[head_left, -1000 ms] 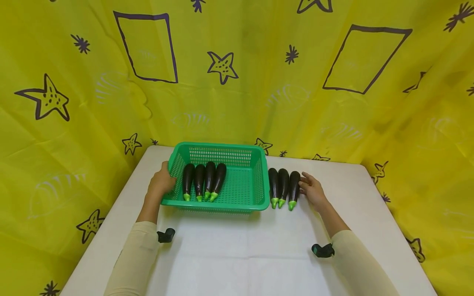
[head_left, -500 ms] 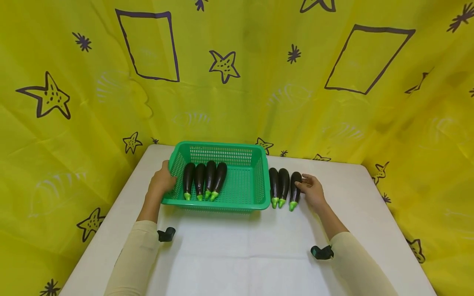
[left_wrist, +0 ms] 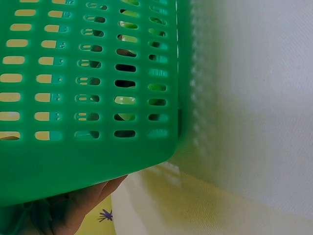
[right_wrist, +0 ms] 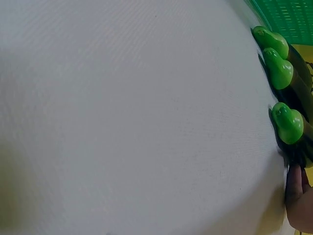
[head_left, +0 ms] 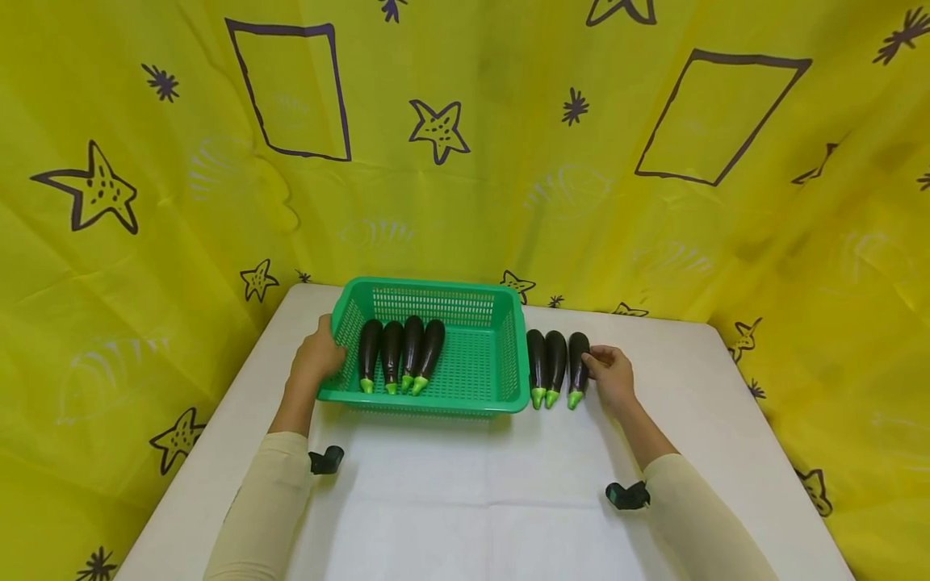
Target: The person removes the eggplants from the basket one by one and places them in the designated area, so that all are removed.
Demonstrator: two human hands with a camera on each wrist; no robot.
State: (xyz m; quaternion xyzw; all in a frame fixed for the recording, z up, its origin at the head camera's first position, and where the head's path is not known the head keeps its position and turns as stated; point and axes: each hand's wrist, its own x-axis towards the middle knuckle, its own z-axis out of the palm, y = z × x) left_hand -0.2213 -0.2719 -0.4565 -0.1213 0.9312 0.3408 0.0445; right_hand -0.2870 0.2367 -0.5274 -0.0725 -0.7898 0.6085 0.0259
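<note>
A green plastic basket [head_left: 468, 367] sits toward the back of the table, with several dark purple eggplants [head_left: 391, 351] side by side in its left half. My left hand [head_left: 318, 353] grips the basket's left rim; in the left wrist view its fingers [left_wrist: 85, 203] show beneath the slotted wall. Right of the basket lie three more eggplants, green stem ends toward me. My right hand [head_left: 613, 378] holds the rightmost eggplant [head_left: 578, 367] by its right side, thumb over its edge. In the right wrist view that eggplant's green stem end [right_wrist: 288, 125] lies just beyond the fingers.
Two eggplants [head_left: 555, 363] lie close together between the held one and the basket's right wall. A white cloth [head_left: 472, 500] covers the table. Behind it hangs a yellow curtain [head_left: 494, 210] with drawn stars. Black wrist-worn devices [head_left: 327, 460] stick out from both sleeves.
My right thumb has come over onto the rightmost eggplant, which has shifted slightly away from me and stands straighter. The left hand and the basket stay in place.
</note>
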